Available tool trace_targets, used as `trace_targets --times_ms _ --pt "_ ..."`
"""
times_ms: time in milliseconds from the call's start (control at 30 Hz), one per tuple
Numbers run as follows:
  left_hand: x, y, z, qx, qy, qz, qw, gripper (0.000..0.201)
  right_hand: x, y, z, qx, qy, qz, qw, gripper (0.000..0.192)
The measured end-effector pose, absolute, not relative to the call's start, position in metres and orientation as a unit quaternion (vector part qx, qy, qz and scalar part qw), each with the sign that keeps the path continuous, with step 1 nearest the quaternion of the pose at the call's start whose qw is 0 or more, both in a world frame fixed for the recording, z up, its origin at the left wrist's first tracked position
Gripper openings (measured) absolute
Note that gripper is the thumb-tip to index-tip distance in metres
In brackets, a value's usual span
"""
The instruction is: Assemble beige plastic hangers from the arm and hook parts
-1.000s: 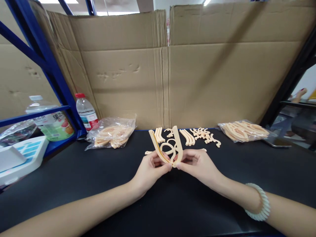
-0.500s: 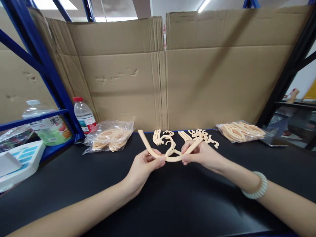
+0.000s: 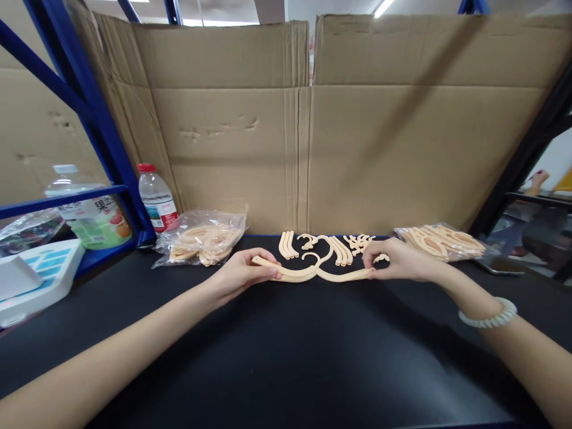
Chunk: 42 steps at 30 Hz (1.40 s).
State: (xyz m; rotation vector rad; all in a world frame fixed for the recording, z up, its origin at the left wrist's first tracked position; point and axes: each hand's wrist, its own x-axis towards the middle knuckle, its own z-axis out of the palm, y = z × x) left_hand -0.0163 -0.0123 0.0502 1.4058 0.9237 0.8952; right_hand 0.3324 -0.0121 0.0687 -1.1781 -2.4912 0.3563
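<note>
Head view shows the left hand [image 3: 241,273] pinching one tip of the peach hanger [image 3: 313,274], which stretches flat just over the black table [image 3: 286,357] to the right hand [image 3: 393,262], pinching the other tip.

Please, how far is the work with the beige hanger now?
Done: the hanger is spread flat, hook up. In hand: the left hand and right hand grip its two arm ends. Left: loose parts and two bags remain.
</note>
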Motion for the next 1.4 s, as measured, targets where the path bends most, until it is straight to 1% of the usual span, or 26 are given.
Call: trace_targets --times_ms 67,167,233,300,367,567,867,1100,1133,1233,1267,1300,1400 --pt "-0.021 -0.008 0.048 0.693 0.409 0.337 0.488 0.023 0.336 -0.011 0.069 -0.412 -0.887 0.130 0.166 0.008" --pt "-0.026 -0.004 0.048 0.833 0.398 0.271 0.272 0.016 0.336 -0.010 0.068 -0.410 -0.890 0.139 0.139 0.007" --pt "-0.028 -0.004 0.049 0.887 0.370 0.233 0.151 0.011 0.334 -0.010 0.067 -0.418 -0.888 0.146 0.124 0.007" --pt "-0.029 -0.005 0.050 0.912 0.345 0.201 0.091 0.008 0.334 -0.009 0.065 -0.421 -0.887 0.151 0.116 0.008" --pt "-0.029 -0.007 0.051 0.926 0.326 0.182 0.064 0.007 0.335 -0.008 0.062 -0.420 -0.887 0.153 0.115 0.009" --pt "-0.027 -0.008 0.051 0.942 0.289 0.173 0.020 0.006 0.339 -0.004 0.054 -0.415 -0.891 0.145 0.114 0.009" --pt "-0.027 -0.006 0.043 0.935 0.313 0.161 0.036 0.007 0.343 0.000 0.049 -0.428 -0.887 0.140 0.102 0.010" --pt "-0.023 -0.009 0.037 0.925 0.328 0.187 0.050 0.009 0.342 -0.002 0.051 -0.449 -0.879 0.124 0.107 0.008" --pt "-0.023 -0.009 0.036 0.924 0.328 0.191 0.052 0.009 0.341 -0.003 0.051 -0.448 -0.878 0.123 0.114 0.011" --pt "-0.023 -0.007 0.033 0.921 0.325 0.204 0.062 0.009 0.336 -0.005 0.052 -0.449 -0.874 0.142 0.122 0.029" --pt "-0.022 -0.006 0.031 0.921 0.323 0.209 0.066 0.008 0.334 -0.006 0.052 -0.449 -0.873 0.148 0.120 0.031" --pt "-0.022 -0.005 0.030 0.920 0.322 0.214 0.070 0.008 0.333 -0.007 0.052 -0.448 -0.874 0.150 0.114 0.030" --pt "-0.022 -0.003 0.028 0.916 0.320 0.229 0.081 0.009 0.329 -0.008 0.052 -0.444 -0.879 0.144 0.102 0.014"
